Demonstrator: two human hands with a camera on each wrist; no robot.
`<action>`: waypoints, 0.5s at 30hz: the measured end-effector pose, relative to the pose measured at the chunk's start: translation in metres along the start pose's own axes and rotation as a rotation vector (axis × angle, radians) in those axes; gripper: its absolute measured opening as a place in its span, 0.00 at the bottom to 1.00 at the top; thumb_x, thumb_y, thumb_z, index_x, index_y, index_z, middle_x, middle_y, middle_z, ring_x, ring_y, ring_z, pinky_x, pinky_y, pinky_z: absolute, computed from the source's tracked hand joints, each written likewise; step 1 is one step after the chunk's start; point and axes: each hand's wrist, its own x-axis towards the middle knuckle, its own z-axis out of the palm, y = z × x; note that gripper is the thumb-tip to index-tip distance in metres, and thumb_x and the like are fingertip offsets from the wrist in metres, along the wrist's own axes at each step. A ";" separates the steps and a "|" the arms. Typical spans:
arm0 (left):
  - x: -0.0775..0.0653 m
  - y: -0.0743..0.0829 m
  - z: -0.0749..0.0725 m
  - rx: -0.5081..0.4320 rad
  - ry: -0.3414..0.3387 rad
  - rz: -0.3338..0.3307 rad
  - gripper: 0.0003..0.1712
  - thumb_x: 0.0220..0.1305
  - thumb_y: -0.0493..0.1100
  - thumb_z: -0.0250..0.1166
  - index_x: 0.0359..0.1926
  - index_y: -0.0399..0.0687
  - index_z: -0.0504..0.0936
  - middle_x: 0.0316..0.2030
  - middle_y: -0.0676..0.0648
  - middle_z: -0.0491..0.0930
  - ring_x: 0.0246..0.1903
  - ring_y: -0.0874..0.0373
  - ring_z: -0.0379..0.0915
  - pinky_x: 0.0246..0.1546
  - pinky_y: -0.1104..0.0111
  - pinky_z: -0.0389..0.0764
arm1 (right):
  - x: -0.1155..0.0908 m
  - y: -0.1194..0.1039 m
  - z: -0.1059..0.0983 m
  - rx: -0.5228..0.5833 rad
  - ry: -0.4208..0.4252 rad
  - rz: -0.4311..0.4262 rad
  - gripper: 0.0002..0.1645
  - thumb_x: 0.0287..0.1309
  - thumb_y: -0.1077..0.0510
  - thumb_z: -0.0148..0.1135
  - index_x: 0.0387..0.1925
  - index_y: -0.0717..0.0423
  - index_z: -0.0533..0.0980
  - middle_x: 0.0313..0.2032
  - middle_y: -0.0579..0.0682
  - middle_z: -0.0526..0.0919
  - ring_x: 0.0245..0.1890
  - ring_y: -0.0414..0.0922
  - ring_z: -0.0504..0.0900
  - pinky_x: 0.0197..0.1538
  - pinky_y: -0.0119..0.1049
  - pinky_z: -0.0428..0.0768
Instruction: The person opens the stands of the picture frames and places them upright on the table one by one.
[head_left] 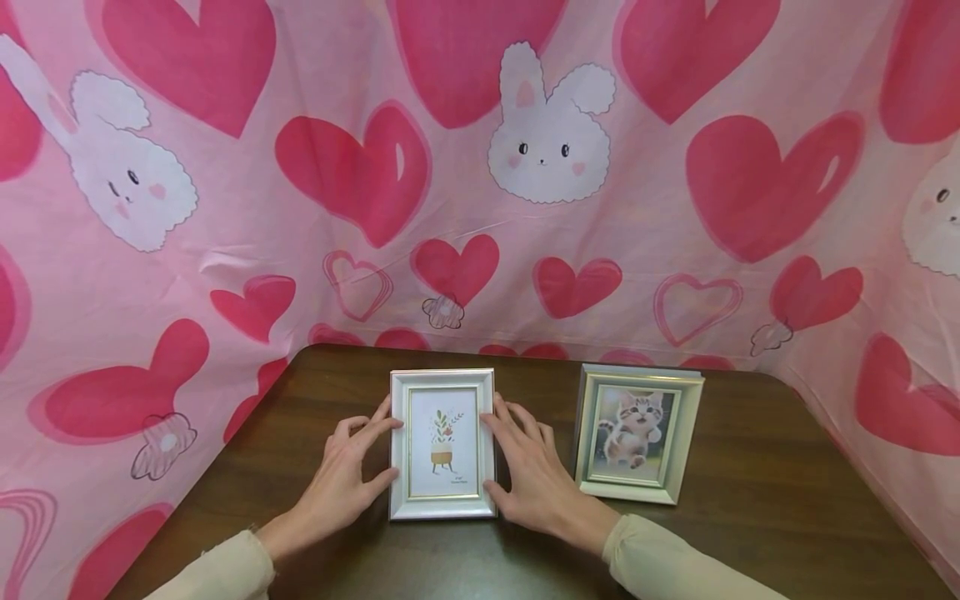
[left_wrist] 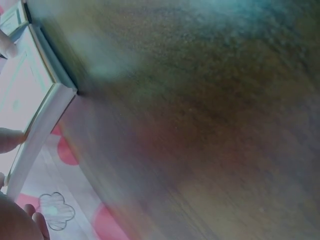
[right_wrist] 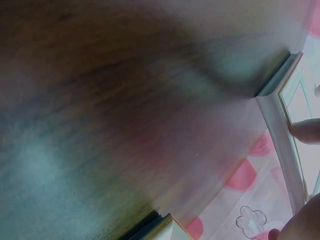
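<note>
Holding plant frame (head_left: 443,444) in left grip (head_left: 347,468) and right grip (head_left: 538,473), left of cat frame (head_left: 637,435); squeeze both sides gently, evenly.

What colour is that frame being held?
The frame is white, edged in gold, clearest in the head view.

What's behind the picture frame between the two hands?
Past the frame, the brown table top runs back to the pink heart-patterned cloth. The frame covers the table directly behind it, and its back faces away, so whether it has a stand can't be told.
</note>
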 end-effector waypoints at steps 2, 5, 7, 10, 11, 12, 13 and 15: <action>0.000 0.000 0.000 -0.003 0.003 0.001 0.42 0.49 0.33 0.84 0.66 0.53 0.80 0.80 0.51 0.59 0.61 0.47 0.61 0.54 0.46 0.64 | 0.000 0.000 0.000 0.004 0.001 -0.002 0.55 0.53 0.50 0.80 0.78 0.50 0.63 0.82 0.55 0.53 0.78 0.53 0.53 0.67 0.59 0.63; -0.001 0.001 0.000 0.003 0.015 0.013 0.42 0.48 0.32 0.84 0.66 0.53 0.81 0.80 0.50 0.60 0.61 0.47 0.61 0.55 0.45 0.65 | -0.001 0.000 -0.001 0.005 0.003 -0.004 0.55 0.53 0.50 0.81 0.78 0.50 0.63 0.82 0.55 0.53 0.78 0.53 0.54 0.67 0.59 0.63; -0.001 0.001 0.000 0.005 0.020 0.016 0.42 0.48 0.32 0.85 0.65 0.52 0.81 0.79 0.49 0.60 0.61 0.47 0.61 0.55 0.45 0.65 | -0.001 0.000 -0.001 0.006 0.003 -0.006 0.56 0.52 0.50 0.82 0.78 0.50 0.63 0.82 0.55 0.53 0.78 0.52 0.54 0.67 0.58 0.63; -0.003 0.002 0.000 0.005 0.018 0.011 0.42 0.48 0.32 0.85 0.65 0.53 0.81 0.79 0.49 0.60 0.62 0.47 0.61 0.55 0.44 0.65 | -0.002 -0.001 -0.001 0.008 0.001 -0.010 0.56 0.52 0.50 0.82 0.78 0.50 0.63 0.82 0.55 0.52 0.78 0.52 0.54 0.67 0.58 0.63; -0.003 0.002 0.000 0.006 0.016 0.009 0.42 0.48 0.32 0.84 0.66 0.53 0.81 0.79 0.49 0.60 0.62 0.47 0.61 0.56 0.44 0.65 | -0.002 -0.001 -0.001 0.009 0.000 -0.011 0.56 0.52 0.50 0.83 0.78 0.50 0.63 0.82 0.55 0.52 0.78 0.52 0.54 0.67 0.58 0.63; -0.003 0.003 0.000 0.008 0.015 0.011 0.42 0.48 0.32 0.84 0.66 0.52 0.80 0.79 0.49 0.60 0.62 0.47 0.62 0.56 0.44 0.65 | -0.002 -0.001 -0.001 0.010 -0.001 -0.013 0.56 0.52 0.50 0.83 0.78 0.50 0.63 0.82 0.55 0.51 0.78 0.52 0.54 0.67 0.58 0.63; -0.004 0.003 0.000 0.007 0.013 0.011 0.42 0.49 0.32 0.84 0.66 0.52 0.80 0.80 0.49 0.60 0.63 0.46 0.62 0.56 0.44 0.65 | -0.003 -0.001 -0.001 0.010 0.000 -0.013 0.57 0.52 0.50 0.83 0.78 0.50 0.63 0.82 0.55 0.51 0.78 0.52 0.54 0.67 0.58 0.63; -0.004 0.004 -0.001 0.007 0.011 0.011 0.43 0.49 0.32 0.84 0.67 0.52 0.80 0.80 0.49 0.59 0.63 0.46 0.62 0.57 0.43 0.66 | -0.003 -0.001 -0.002 0.006 0.001 -0.015 0.57 0.52 0.50 0.83 0.78 0.50 0.63 0.82 0.56 0.51 0.78 0.53 0.54 0.67 0.58 0.63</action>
